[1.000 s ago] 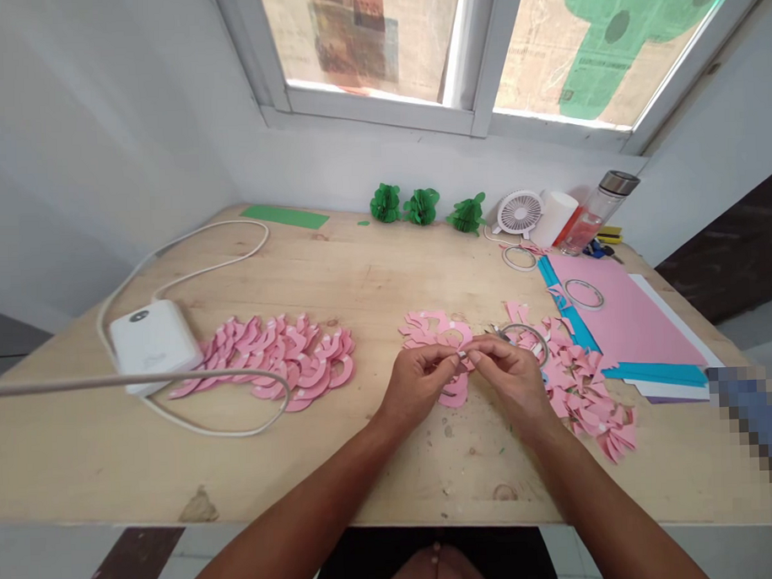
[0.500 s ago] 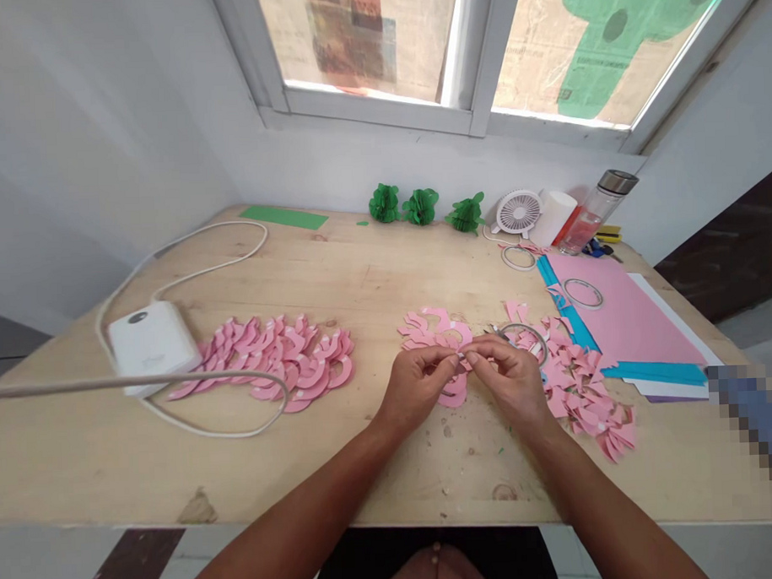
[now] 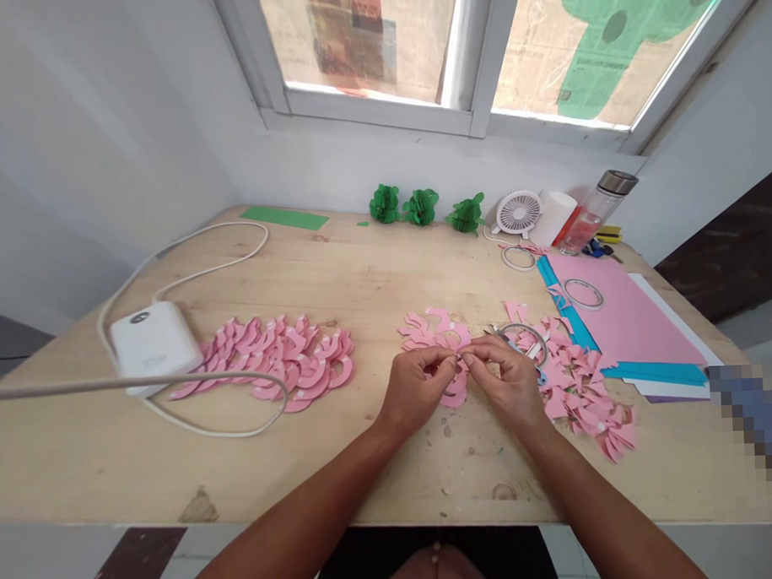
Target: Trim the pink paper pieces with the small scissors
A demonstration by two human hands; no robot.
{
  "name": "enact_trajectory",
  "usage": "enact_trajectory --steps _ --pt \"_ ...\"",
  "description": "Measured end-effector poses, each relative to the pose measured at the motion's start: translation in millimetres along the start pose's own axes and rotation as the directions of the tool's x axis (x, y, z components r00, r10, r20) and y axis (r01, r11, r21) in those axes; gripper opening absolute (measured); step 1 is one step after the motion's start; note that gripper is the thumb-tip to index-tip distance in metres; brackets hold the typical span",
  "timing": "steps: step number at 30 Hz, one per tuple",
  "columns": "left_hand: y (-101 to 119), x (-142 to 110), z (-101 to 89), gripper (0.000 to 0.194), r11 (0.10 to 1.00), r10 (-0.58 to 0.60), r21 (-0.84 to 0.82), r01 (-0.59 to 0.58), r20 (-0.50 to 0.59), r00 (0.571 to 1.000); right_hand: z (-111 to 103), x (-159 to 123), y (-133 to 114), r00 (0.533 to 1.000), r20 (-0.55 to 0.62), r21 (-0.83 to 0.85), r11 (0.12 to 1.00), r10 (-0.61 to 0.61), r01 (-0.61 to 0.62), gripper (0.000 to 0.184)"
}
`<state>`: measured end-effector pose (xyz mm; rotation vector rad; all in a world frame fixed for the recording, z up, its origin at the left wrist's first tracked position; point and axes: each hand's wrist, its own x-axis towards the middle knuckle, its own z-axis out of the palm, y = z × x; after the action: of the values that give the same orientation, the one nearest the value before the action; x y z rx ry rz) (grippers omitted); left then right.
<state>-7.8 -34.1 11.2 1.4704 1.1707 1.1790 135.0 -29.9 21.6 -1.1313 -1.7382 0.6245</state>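
Observation:
My left hand and my right hand meet above the table, thumbs and forefingers pinched fingertip to fingertip. Whatever lies between them is too small to make out. Just behind and below the fingers are curved pink paper pieces, partly covered by my hands. To the left lies a larger overlapping spread of cut pink paper curves, some with small white patches. Beside my right hand are pink paper scraps and a thin tape ring. A tool with a bluish handle is mostly hidden there.
A white device with a looping cable occupies the left. Several green paper shapes, a small fan and a glass bottle stand along the back. Pink sheets and blue strips lie right.
The fingertips have shifted slightly against each other, and the white speck between them shows less. My right hand has turned a little; the paper piles are unchanged.

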Motion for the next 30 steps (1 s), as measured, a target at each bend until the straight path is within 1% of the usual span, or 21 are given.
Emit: enact_trajectory --steps 7,13,21,26,30 --pt "-1.2 -1.0 0.0 0.021 0.999 -0.005 -0.040 0.007 0.032 0.999 0.1 0.0 -0.3 1.000 -0.005 -0.003 1.000 0.023 -0.023 0.016" --pt "0.2 -0.3 -0.3 0.021 0.999 -0.015 -0.045 0.016 0.025 1.000 -0.1 -0.5 -0.7 1.000 -0.010 -0.005 1.000 0.027 -0.027 0.016" --pt "0.5 -0.4 -0.4 0.022 0.999 -0.018 -0.044 0.019 0.021 1.000 0.7 -0.5 -1.6 0.998 -0.001 0.041 0.997 0.062 -0.062 0.017" --pt "-1.3 -1.1 0.0 0.022 1.000 -0.013 -0.024 0.014 0.025 1.000 0.5 -0.6 -1.4 0.999 -0.004 0.036 0.998 0.051 -0.050 0.017" --pt "-1.6 -1.4 -0.1 0.022 1.000 0.018 0.025 -0.018 0.000 1.000 0.8 -1.0 -1.7 1.000 -0.003 0.001 1.000 0.022 -0.022 0.017"
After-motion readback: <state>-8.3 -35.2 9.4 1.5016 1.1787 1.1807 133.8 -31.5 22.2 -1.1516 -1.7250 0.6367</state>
